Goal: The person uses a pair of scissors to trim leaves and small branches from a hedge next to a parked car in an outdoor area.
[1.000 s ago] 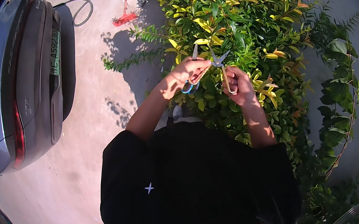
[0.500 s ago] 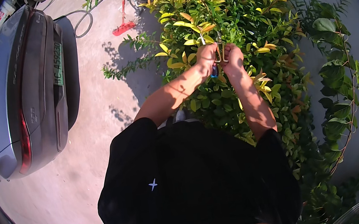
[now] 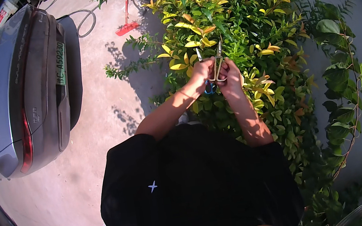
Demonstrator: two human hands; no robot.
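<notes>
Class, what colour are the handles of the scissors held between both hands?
The handles are gold-coloured, showing best in the head view.

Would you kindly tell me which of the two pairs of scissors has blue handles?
The leftmost scissors, in the left hand; the other scissors, at the right hand, have gold handles.

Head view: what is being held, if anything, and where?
Right hand and left hand grip gold-handled scissors by their handles; left also holds blue-handled scissors midway.

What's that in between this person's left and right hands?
A pair of gold-handled scissors is between the left hand and the right hand, as the head view shows.
</notes>
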